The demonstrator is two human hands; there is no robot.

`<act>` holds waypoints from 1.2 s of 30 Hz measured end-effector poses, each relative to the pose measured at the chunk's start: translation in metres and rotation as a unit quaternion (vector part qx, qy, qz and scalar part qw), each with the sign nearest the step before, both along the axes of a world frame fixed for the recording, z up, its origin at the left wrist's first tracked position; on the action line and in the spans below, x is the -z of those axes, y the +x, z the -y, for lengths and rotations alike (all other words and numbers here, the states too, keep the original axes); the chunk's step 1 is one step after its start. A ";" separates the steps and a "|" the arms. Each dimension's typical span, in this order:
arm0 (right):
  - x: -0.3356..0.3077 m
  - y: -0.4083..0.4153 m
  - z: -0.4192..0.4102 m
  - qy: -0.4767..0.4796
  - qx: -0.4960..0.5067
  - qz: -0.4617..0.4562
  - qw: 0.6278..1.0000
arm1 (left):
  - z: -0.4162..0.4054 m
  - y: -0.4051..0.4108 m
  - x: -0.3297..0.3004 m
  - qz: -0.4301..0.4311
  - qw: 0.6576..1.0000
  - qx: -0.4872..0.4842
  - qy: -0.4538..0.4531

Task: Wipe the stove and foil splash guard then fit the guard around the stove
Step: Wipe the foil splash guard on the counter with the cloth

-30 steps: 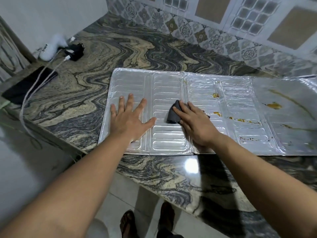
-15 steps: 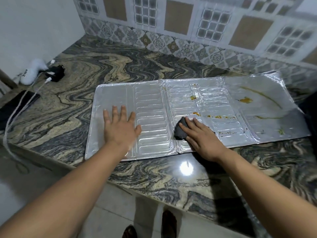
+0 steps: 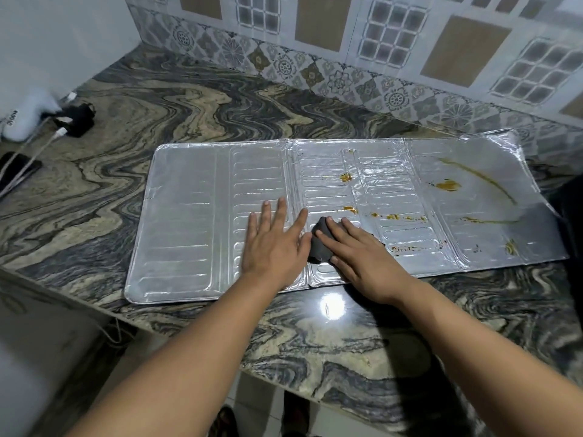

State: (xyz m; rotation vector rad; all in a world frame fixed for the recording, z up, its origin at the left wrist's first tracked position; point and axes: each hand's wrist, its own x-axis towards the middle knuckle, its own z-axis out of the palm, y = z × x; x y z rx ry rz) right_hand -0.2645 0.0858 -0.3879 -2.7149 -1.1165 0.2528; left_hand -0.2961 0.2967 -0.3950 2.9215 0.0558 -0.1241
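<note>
The right hand (image 3: 362, 260) lies flat on a dark cloth (image 3: 319, 244), fingers straight and together, pressing the cloth down onto the foil guard (image 3: 195, 234). The cloth sticks out to the left from under the fingertips, a small crumpled wad. Just left of it, the left hand (image 3: 274, 244) rests palm-down on the guard with its fingers straight and spread apart, its thumb side touching or almost touching the cloth. Both hands sit near the guard's near edge, on either side of the fold line between its left and middle panels.

The guard is opened out flat on the counter (image 3: 331, 348), a long silver sheet with ribbed panels running left to right. Its left panel looks bare and shiny. The middle and right panels carry yellow-brown stains (image 3: 448, 185): small blotches right of the cloth, a row of specks toward the near edge, and a long curved streak on the far right panel.

The counter is dark swirled stone, with a bright light reflection near the wrists. Patterned tiles (image 3: 284, 67) run along the far wall. At the far left of the counter lie a white object (image 3: 28, 118), a black adapter (image 3: 75, 119) with white cables (image 3: 28, 156), and a dark phone (image 3: 14, 168).
</note>
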 end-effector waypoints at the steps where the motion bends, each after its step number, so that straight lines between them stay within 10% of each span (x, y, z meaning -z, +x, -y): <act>1: -0.001 0.003 0.001 -0.001 -0.009 0.000 1.000 | 0.000 0.000 0.000 -0.001 1.000 0.002 0.004; 22: -0.001 0.188 -0.030 -0.036 -0.050 0.039 0.997 | 0.001 0.001 0.004 0.001 1.000 -0.009 0.011; 36: 0.008 0.209 -0.041 0.022 0.113 0.040 0.993 | 0.005 0.003 0.003 0.001 0.999 -0.041 0.004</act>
